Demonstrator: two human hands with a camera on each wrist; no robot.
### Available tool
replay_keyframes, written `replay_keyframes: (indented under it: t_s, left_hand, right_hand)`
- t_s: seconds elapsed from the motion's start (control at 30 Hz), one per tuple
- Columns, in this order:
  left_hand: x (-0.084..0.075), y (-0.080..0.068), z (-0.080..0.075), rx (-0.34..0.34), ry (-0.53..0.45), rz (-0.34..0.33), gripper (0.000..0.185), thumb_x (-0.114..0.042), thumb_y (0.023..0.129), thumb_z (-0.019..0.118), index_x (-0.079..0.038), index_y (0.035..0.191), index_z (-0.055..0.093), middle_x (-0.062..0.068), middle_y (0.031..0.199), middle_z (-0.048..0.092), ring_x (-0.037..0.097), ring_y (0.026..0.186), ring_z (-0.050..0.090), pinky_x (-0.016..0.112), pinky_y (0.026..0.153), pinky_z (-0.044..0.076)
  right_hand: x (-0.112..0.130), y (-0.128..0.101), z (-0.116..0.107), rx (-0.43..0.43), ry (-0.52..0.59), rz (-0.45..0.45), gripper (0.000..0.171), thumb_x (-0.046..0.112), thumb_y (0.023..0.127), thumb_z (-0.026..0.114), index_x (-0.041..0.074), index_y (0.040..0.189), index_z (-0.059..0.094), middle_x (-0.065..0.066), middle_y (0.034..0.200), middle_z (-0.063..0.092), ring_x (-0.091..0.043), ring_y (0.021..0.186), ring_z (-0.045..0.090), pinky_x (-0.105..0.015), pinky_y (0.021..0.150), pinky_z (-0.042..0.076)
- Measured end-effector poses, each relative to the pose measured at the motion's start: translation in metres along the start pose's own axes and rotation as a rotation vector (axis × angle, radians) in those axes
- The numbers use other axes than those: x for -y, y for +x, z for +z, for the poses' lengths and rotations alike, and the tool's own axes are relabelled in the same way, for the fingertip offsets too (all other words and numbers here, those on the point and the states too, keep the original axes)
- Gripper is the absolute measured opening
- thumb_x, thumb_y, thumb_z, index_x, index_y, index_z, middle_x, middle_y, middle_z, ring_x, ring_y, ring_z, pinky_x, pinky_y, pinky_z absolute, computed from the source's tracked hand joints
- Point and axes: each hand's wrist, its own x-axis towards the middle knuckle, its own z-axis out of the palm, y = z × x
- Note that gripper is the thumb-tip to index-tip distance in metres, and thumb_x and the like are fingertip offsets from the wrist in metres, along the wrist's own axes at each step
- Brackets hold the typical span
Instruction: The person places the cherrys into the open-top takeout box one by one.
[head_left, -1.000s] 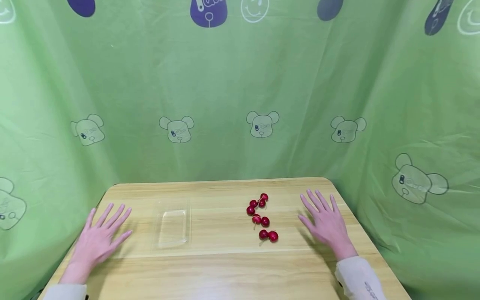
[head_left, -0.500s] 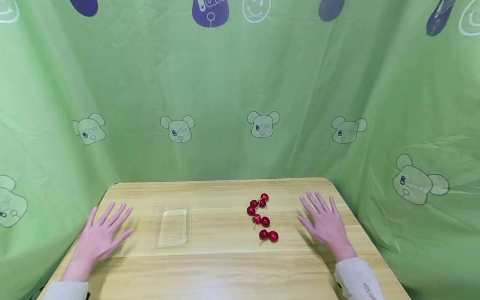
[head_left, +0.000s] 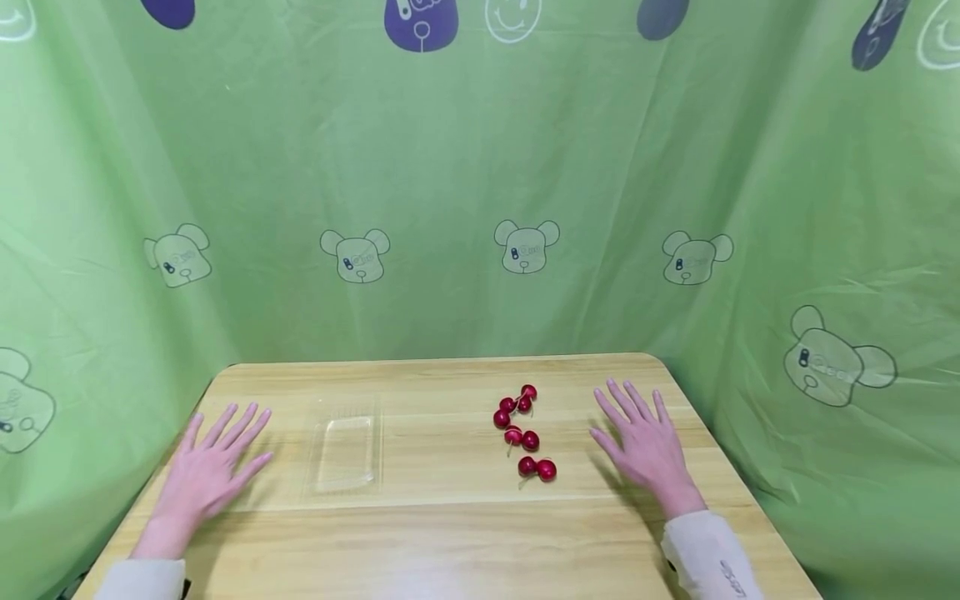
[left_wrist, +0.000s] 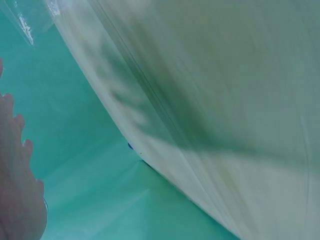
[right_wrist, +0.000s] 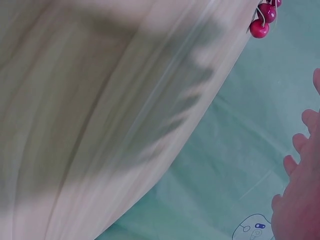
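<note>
My left hand (head_left: 198,483) is spread over the left side of the table, fingers straight and nothing in them. To its right lies a clear plastic tray (head_left: 318,457), shallow and rectangular. My right hand (head_left: 647,446) hovers on the right side, palm down with fingers apart, also holding nothing. Between the tray and this hand, nearer the hand, several dark red cherries (head_left: 547,470) with stems lie in a loose curved line. In the right wrist view a few cherries (right_wrist: 259,29) show at the top, and the right hand (right_wrist: 302,185) is at the edge.
The light wooden table (head_left: 420,542) has rounded far corners. A green curtain (head_left: 450,150) printed with bear heads hangs close behind it and along both sides. Shadows of the hands fall on the wood in both wrist views.
Both hands have drifted slightly inward, the left one to the right and the right one to the left. The cherries and the tray stay in place.
</note>
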Motion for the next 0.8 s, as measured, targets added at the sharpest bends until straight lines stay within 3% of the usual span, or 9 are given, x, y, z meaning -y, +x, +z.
replay_keyframes:
  t_s: [0.13,0.33,0.47,0.63,0.8]
  left_hand:
    - [-0.005,0.001,0.002,0.029,-0.040,-0.030,0.070,-0.052,0.103,0.054,-0.025,0.164,0.031,0.008,0.166,0.035,0.038,0.152,0.034,0.053,0.129,-0.008]
    - [-0.013,0.003,0.006,0.055,-0.154,-0.089,0.069,-0.046,0.105,0.054,-0.024,0.165,0.027,0.014,0.163,0.041,0.046,0.144,0.042,0.070,0.119,0.023]
    - [-0.019,0.007,0.009,0.082,-0.238,-0.143,0.066,-0.043,0.107,0.051,-0.024,0.165,0.026,0.018,0.160,0.044,0.051,0.137,0.047,0.075,0.108,0.032]
    - [-0.027,0.015,0.009,0.102,-0.381,-0.215,0.062,-0.042,0.110,0.047,-0.022,0.165,0.027,0.022,0.152,0.052,0.052,0.128,0.054,0.078,0.099,0.039]
    - [-0.036,0.024,0.008,0.139,-0.567,-0.283,0.061,-0.040,0.112,0.043,-0.014,0.164,0.028,0.023,0.139,0.061,0.042,0.113,0.065,0.069,0.093,0.049]
  right_hand:
    - [0.003,0.002,0.001,0.016,0.005,0.004,0.067,0.052,0.104,0.053,0.016,0.159,0.041,-0.012,0.168,0.031,-0.041,0.154,0.028,-0.060,0.129,0.000]
    - [0.009,0.006,0.004,0.048,0.022,0.026,0.068,0.054,0.104,0.051,0.016,0.160,0.040,-0.012,0.168,0.031,-0.040,0.155,0.027,-0.064,0.127,0.007]
    - [0.015,0.009,0.004,0.077,0.055,0.051,0.068,0.054,0.105,0.048,0.017,0.161,0.038,-0.012,0.168,0.031,-0.040,0.155,0.026,-0.064,0.127,0.010]
    - [0.027,0.016,0.002,0.090,0.179,0.096,0.065,0.050,0.107,0.048,0.015,0.160,0.038,-0.015,0.163,0.040,-0.042,0.150,0.035,-0.065,0.123,0.021]
    - [0.038,0.026,0.004,0.068,0.331,0.161,0.060,0.049,0.108,0.049,0.015,0.157,0.045,-0.019,0.150,0.052,-0.042,0.140,0.046,-0.068,0.114,0.034]
